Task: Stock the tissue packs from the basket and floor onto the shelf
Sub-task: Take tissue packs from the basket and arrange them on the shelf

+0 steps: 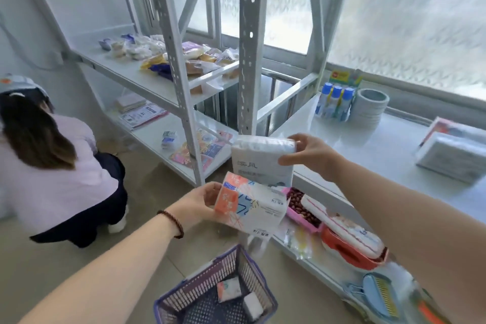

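The right hand point(310, 154) grips a pale blue-and-white tissue pack point(261, 163) by its upper right corner — fingers over the top edge, thumb against the printed face. The pack hangs to the left of and below the hand, standing upright with its long axis near vertical, just off the front left corner of the white shelf point(368, 150).

The left hand point(201, 201) holds a second tissue pack point(249, 205), white with orange and blue patterns, pinched at its orange left end. This one stretches away to the right of the hand, long axis roughly level and dipping slightly to the right; its upper edge overlaps the bottom of the upright pack.

Below the hands a purple basket point(200, 294) sits on the floor with two small packs point(228, 290) inside. More tissue packs point(452, 155) lie at the shelf's right end.
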